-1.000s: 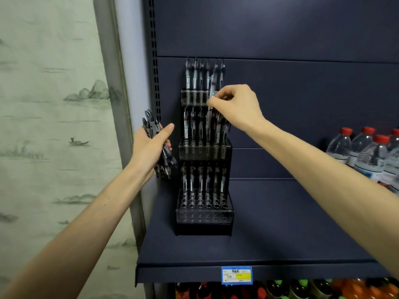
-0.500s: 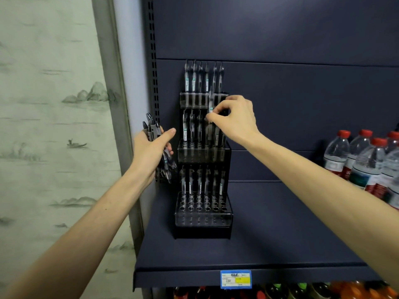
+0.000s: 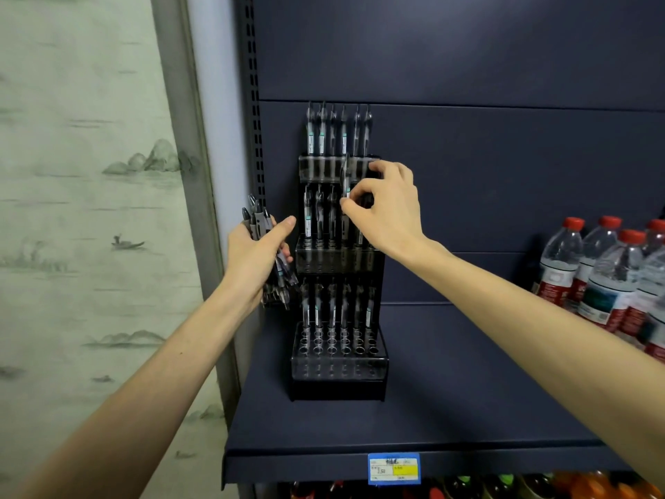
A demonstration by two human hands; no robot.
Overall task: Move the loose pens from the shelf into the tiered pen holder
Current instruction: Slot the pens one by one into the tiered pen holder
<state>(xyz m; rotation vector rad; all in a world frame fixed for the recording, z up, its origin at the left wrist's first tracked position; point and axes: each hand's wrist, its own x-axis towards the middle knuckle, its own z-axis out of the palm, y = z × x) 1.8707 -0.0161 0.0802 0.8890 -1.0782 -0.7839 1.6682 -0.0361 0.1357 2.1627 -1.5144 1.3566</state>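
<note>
**Pen going into the middle tier, bundle waiting beside it**

The tiered pen holder (image 3: 338, 358) stands on the dark shelf (image 3: 449, 401), back against the panel, with pens upright in all three tiers. The right hand (image 3: 387, 210) is in front of the middle tier, thumb and forefinger pinching a single pen (image 3: 346, 178) held upright, its top reaching up across the top tier's clear front. The other fingers curl over the right-hand end of the holder and hide the pens behind them.

At 9 o'clock from the holder, just beside it, the left hand (image 3: 257, 257) grips a bundle of loose pens (image 3: 257, 219) (tips poking out above and below the fist), thumb stretched toward the holder.

At 3 o'clock, well apart, water bottles (image 3: 608, 279) with red caps stand on the same shelf. At 6 o'clock a blue and yellow price tag (image 3: 394, 469) sits on the shelf edge, with coloured bottle caps (image 3: 503, 480) showing below. A painted wall panel (image 3: 86, 210) fills the left side.
</note>
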